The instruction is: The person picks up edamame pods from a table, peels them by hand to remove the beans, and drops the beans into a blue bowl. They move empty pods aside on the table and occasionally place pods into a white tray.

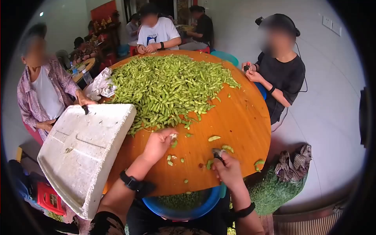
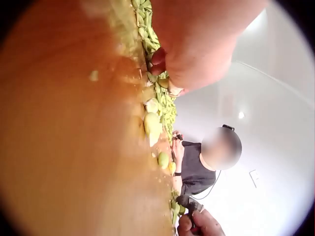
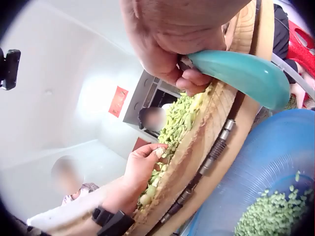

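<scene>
My left hand (image 1: 158,145) is over the table near the heap of green soybean pods (image 1: 172,86), its fingers curled. It pinches a soybean pod (image 1: 174,143), with a whitish bit at the fingertips. The right hand (image 1: 229,172) grips a teal-handled tool (image 3: 236,73) close over the table's near edge. Its dark tip (image 1: 217,152) points away from me, and most of the shaft is hidden by the fingers. Loose beans (image 1: 182,160) and opened pods lie between the hands. Below the table edge is a blue basin (image 1: 172,215) with shelled beans in it.
A white foam box lid (image 1: 82,152) leans over the table's left side, held by a person (image 1: 47,86). Others sit around the round wooden table (image 1: 239,117). A green sack (image 1: 280,190) with a checked cloth stands at right; a red stool (image 1: 50,197) is at lower left.
</scene>
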`<state>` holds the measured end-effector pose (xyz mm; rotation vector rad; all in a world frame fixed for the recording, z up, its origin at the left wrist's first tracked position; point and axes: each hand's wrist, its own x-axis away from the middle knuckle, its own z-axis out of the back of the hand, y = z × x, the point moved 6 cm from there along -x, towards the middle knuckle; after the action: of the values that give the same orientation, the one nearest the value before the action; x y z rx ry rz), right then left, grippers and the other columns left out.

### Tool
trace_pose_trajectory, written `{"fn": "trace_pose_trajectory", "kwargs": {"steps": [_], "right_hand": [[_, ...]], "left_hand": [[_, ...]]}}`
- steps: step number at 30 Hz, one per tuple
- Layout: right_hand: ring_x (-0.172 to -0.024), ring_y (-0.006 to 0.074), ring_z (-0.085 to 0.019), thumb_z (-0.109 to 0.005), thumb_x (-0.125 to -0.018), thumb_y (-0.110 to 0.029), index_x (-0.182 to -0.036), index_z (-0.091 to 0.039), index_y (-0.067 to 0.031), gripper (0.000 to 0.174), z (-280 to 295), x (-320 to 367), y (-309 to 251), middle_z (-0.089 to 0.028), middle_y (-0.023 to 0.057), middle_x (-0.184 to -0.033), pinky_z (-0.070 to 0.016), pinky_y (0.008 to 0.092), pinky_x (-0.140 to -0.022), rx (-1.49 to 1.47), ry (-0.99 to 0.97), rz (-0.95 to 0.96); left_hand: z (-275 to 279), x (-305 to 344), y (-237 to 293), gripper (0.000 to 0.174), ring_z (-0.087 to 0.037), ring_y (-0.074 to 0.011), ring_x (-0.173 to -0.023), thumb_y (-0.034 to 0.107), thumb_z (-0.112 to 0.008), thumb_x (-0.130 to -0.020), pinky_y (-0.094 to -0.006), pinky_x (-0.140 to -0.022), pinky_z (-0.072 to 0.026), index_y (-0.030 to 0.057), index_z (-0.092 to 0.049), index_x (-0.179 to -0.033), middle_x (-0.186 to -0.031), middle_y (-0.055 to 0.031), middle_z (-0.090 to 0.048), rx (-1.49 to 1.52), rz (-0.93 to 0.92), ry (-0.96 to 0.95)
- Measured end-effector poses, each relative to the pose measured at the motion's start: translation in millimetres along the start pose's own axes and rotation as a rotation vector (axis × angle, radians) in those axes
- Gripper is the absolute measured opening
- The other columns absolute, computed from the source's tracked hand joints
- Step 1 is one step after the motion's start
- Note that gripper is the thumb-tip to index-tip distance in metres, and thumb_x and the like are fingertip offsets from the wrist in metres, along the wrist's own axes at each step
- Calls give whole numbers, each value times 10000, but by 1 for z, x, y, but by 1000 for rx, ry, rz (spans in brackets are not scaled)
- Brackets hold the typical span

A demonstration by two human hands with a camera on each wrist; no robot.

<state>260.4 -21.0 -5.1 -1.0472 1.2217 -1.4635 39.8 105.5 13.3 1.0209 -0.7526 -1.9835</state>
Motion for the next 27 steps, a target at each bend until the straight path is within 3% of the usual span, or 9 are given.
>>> {"fn": "trace_pose_trajectory", "kwargs": {"steps": [1,2,4,11,17,19,20,22,27], "right_hand": [[-470,46,-478,-522,-926,-100,-976,-593,-57,97,-10,0,-4,-556,-8,-669,-367,207,-399,22,-44,44],[-482,68,-515,-574,-901,-122,-1066,-599,-20,196,-20,-4,-3,-582,17,-654,-424,234,-447,-24,-87,33],[-484,72,-520,-576,-901,-125,-1070,-597,-16,202,-40,-11,-10,-586,19,-657,-427,234,-446,-47,-128,-5],[-505,60,-520,-531,-933,-149,-1074,-607,-51,188,-76,-26,-12,-587,-4,-706,-410,211,-437,-128,-279,-134],[-516,45,-502,-511,-947,-145,-977,-603,-61,128,-82,-25,-12,-566,-22,-712,-389,203,-438,-111,-316,-174],[-521,44,-505,-514,-948,-147,-956,-599,-58,123,-83,-25,-11,-567,-20,-710,-389,203,-441,-99,-324,-177],[-516,40,-502,-531,-942,-136,-966,-612,-60,114,-82,-25,-9,-571,-22,-706,-371,189,-433,-110,-307,-174],[-512,35,-499,-547,-936,-124,-976,-625,-63,107,-82,-24,-9,-576,-23,-702,-353,175,-425,-117,-291,-175],[-515,35,-476,-565,-920,-93,-986,-625,-50,99,-83,-21,-11,-554,-27,-687,-345,181,-432,-148,-237,-152]], "left_hand": [[-5,7,-8,154,-601,-139,-649,-9,-539,-902,-261,-583,-501,41,-645,-1001,-911,-54,-648,306,230,-52],[-8,12,-3,154,-601,-139,-649,-9,-539,-902,-261,-583,-501,41,-645,-1001,-911,-54,-648,308,233,-58],[-18,22,0,192,-584,-49,-670,-17,-496,-933,-202,-570,-500,30,-630,-1062,-918,-44,-654,574,393,-66],[-30,33,-10,234,-582,-59,-637,5,-517,-937,-195,-548,-493,56,-643,-1128,-827,-21,-652,706,559,-147],[-31,34,-5,313,-623,-98,-687,8,-545,-913,-229,-578,-508,64,-606,-1215,-848,-54,-664,426,297,-199],[-23,30,21,415,-647,-267,-723,-25,-539,-866,-343,-608,-521,66,-550,-1272,-890,-151,-643,123,-143,-153],[-22,29,23,415,-647,-267,-723,-25,-539,-866,-343,-608,-521,66,-550,-1272,-890,-151,-643,126,-139,-151],[-21,30,30,474,-621,-379,-784,-29,-544,-833,-412,-665,-519,61,-514,-1297,-922,-202,-613,-78,-182,-127],[-22,32,26,450,-619,-389,-807,-20,-569,-817,-416,-715,-524,29,-527,-1262,-938,-203,-619,-172,-112,-134]]}}
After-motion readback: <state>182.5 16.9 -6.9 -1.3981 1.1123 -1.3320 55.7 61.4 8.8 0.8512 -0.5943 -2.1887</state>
